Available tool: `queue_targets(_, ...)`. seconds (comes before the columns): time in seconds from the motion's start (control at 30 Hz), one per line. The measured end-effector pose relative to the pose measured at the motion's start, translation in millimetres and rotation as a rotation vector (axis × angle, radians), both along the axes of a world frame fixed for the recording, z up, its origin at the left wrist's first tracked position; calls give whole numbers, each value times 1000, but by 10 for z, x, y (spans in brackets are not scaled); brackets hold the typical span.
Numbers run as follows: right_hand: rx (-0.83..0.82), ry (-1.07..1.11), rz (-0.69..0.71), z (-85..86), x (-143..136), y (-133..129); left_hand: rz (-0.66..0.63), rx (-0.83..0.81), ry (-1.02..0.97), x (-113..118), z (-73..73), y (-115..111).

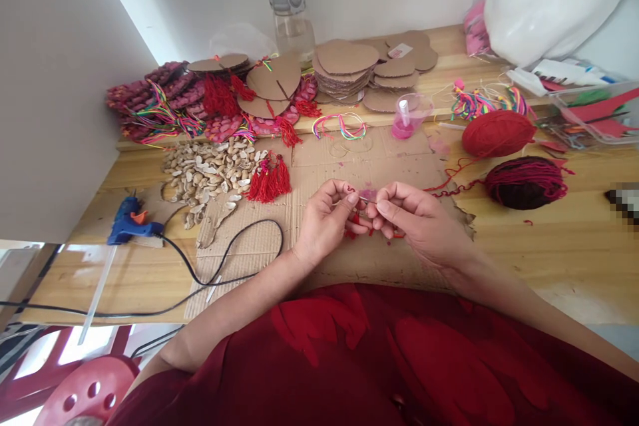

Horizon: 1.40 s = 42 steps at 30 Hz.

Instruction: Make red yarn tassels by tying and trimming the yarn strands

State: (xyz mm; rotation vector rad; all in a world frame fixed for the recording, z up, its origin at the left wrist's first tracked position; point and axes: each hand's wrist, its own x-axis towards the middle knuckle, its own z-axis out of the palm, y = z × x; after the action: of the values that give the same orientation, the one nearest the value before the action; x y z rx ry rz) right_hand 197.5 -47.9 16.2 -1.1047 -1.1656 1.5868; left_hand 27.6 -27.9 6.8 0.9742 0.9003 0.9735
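Both my hands meet over the cardboard sheet (319, 166), fingers pinched close together. Between them shows a thin needle (368, 200), its tip by my left thumb and its other end in the pinch of my right hand (414, 218). My left hand (325, 216) pinches dark red yarn, of which a short curl (351, 188) sticks up at its fingertips. Under the fingers hang bits of bright red yarn (355, 219), partly hidden. Strands lead right to a red yarn ball (499, 134) and a dark magenta yarn ball (526, 183).
Peanut shells (210, 170) and red tassels (270, 178) lie left, near a blue glue gun (130, 221) with a looping black cord (224, 253). Behind are stacked cardboard shapes (347, 58), a water bottle (293, 23) and a pink-stained cup (402, 121). A plastic bin (599, 113) stands right.
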Motion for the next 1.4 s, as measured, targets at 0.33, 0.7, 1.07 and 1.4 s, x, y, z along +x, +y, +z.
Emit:
queue_targets(0.33, 199, -256, 232, 62, 220, -141, 119, -53, -114, -39, -24, 93)
queue_targets(0.7, -24, 276, 20, 63, -70, -131, 66, -48, -138, 0, -69, 64)
queue_targets(1.07, -98, 279, 53, 0, -279, -215, 197, -27, -114, 9, -58, 27)
queue_targets(1.4, -96, 111, 25, 42, -168, -166, 67, 127, 10, -18, -108, 45)
